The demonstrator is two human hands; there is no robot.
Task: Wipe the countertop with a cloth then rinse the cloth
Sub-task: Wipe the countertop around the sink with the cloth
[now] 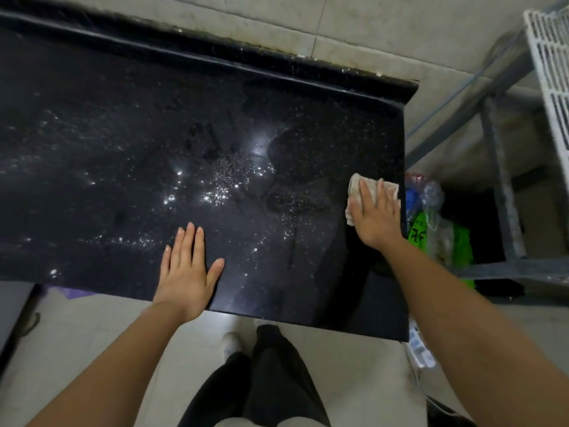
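Observation:
A black speckled countertop (184, 134) fills the upper left of the head view, wet with shining droplets near its middle. A crumpled pale cloth (357, 183) lies at the counter's right edge. My right hand (377, 215) presses flat on the cloth with straight fingers, covering most of it. Near the front edge, my left hand (186, 266) rests flat on the bare counter, fingers straight and together, thumb spread.
A raised black backsplash (215, 61) runs along the tiled wall. Right of the counter stands a grey metal rack (502, 186) with plastic bags (428, 211) beside it. A white grille (551, 66) sits at the top right. Tiled floor and my legs are below.

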